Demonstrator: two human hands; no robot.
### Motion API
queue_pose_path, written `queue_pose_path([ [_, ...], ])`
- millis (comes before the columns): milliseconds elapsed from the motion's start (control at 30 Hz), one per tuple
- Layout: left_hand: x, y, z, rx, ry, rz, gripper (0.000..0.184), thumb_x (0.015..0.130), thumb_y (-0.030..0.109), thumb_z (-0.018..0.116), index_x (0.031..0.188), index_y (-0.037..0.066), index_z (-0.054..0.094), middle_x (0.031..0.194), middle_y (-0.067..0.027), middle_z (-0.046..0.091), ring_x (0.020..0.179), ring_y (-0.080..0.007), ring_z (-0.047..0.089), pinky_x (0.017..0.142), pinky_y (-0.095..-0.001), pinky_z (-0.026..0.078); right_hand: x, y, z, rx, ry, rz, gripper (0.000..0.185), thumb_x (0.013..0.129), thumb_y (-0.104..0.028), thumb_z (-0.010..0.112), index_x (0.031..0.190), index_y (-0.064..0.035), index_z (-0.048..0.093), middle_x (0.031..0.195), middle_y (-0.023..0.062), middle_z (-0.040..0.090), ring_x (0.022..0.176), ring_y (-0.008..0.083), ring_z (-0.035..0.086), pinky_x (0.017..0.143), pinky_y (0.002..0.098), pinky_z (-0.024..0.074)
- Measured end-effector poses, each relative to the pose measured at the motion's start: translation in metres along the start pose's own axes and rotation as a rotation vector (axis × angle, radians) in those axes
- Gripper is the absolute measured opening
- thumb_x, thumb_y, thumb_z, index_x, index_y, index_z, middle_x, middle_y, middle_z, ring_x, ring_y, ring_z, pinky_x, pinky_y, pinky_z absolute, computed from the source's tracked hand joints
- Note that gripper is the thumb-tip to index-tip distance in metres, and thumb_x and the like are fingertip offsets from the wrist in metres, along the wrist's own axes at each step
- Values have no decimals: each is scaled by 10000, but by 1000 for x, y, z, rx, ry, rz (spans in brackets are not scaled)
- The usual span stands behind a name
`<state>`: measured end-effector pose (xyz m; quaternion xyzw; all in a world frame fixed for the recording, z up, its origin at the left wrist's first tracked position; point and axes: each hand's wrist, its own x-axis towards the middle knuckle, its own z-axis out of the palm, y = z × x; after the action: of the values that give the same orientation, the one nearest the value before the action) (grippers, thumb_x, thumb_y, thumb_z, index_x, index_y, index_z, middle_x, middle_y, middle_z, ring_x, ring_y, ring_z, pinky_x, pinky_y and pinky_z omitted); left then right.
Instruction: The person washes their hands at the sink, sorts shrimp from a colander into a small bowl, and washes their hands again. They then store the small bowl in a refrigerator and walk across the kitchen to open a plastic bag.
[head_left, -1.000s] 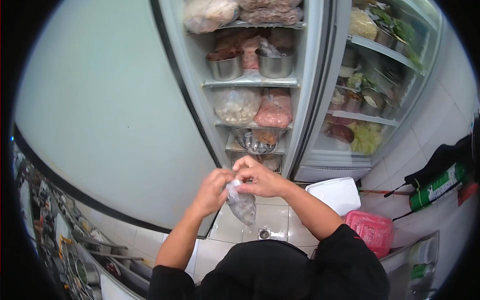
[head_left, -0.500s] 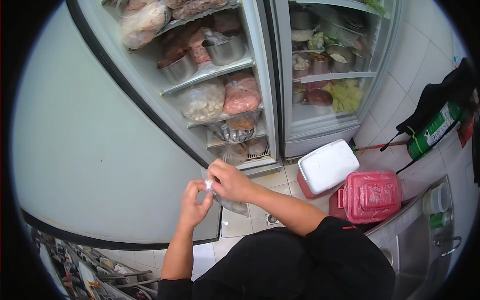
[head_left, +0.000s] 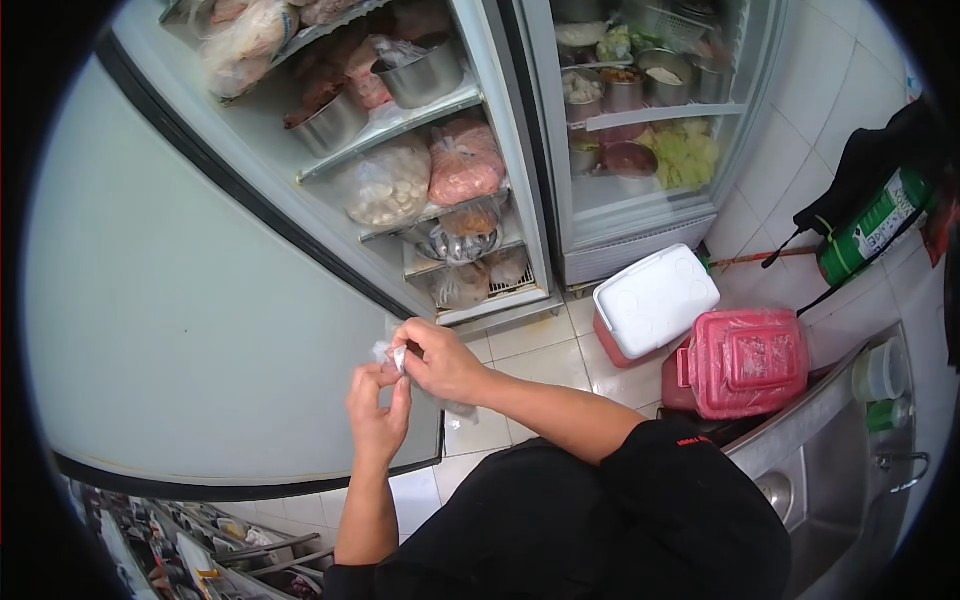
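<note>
Both hands meet at the gathered neck of a clear plastic bag [head_left: 399, 360], in front of the open fridge door. My left hand [head_left: 376, 418] pinches the whitish twisted plastic from the near side. From the right, my right hand [head_left: 441, 364] grips the same neck with thumb and fingers curled together. A crumpled end of plastic sticks out to the left of the fingers. Part of the bag's body hangs behind my right wrist, and what it contains is hidden.
The open fridge [head_left: 470, 112] holds steel pots and bagged food. A glass-door fridge [head_left: 640, 228] stands beside it. A white-lidded cooler [head_left: 655, 300] and a red lidded bin [head_left: 750, 365] sit on the tiled floor, near a steel sink [head_left: 835, 490] at right.
Both hands have shifted slightly left with the bag, and the fingers have moved around its neck. More plastic now shows left of the fingers. The camera view has shifted too.
</note>
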<state>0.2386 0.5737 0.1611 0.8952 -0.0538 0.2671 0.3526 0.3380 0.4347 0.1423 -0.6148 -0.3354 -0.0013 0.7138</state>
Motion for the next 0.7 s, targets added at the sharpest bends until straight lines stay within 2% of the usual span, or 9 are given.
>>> queue_pose_path([
  [133,13,16,-4,-414,-1,-406,171,888,7,631,1055,-19,607,983,-71,586,882,-139,581,785,-261,484,5,-6,-10,46,-122,-14,91,853,-72,587,909,-1,576,833,155,601,716,269,606,659,359,482],
  [167,13,9,-1,-321,-36,-379,201,920,27,609,1112,-32,616,952,-60,611,847,-106,588,738,-250,495,6,-5,-12,53,-140,4,89,856,-76,591,906,-3,580,835,155,609,724,267,612,666,356,485],
  [267,22,-5,-11,-286,-106,-357,122,937,37,590,1029,-24,642,878,-73,638,745,-121,612,653,-261,504,7,-2,-12,73,-182,27,84,863,-86,602,897,-10,591,835,147,631,737,262,627,680,347,494],
  [333,30,0,-16,-182,-56,-270,98,938,45,591,980,-18,654,824,-79,641,676,-135,616,607,-275,501,1,-3,-11,79,-195,22,78,868,-89,607,892,-16,595,826,132,644,731,258,631,680,341,498],
  [367,34,4,-18,-132,-28,-230,94,939,49,591,955,-14,659,798,-83,642,641,-142,619,584,-282,499,2,0,-9,89,-239,79,148,861,-112,628,966,-18,584,905,151,640,824,279,630,751,354,494],
  [467,46,28,-21,9,47,-133,82,924,56,609,903,-4,661,794,-92,636,614,-155,616,573,-281,491,0,-8,-7,-103,-198,47,405,822,-223,704,1119,-6,534,1044,148,602,912,220,604,810,335,492],
  [500,53,38,-23,6,64,-103,73,914,55,617,902,-2,660,791,-93,636,621,-168,619,575,-289,495,-3,1,-10,-289,-200,-133,605,761,-306,749,1204,10,485,1147,207,550,1061,299,564,920,393,455],
  [600,65,58,-20,46,63,93,56,886,52,636,906,5,658,797,-99,636,655,-215,631,597,-324,513,-3,1,-13,-366,-433,37,707,718,-330,753,1261,-5,438,1193,237,529,1140,391,511,979,438,420],
  [700,65,74,7,66,-56,330,76,879,51,637,942,35,675,844,-114,658,732,-255,656,655,-331,534,-17,55,-3,-139,-369,93,527,786,-236,702,1209,-2,493,1218,235,541,1172,369,516,984,407,419],
])
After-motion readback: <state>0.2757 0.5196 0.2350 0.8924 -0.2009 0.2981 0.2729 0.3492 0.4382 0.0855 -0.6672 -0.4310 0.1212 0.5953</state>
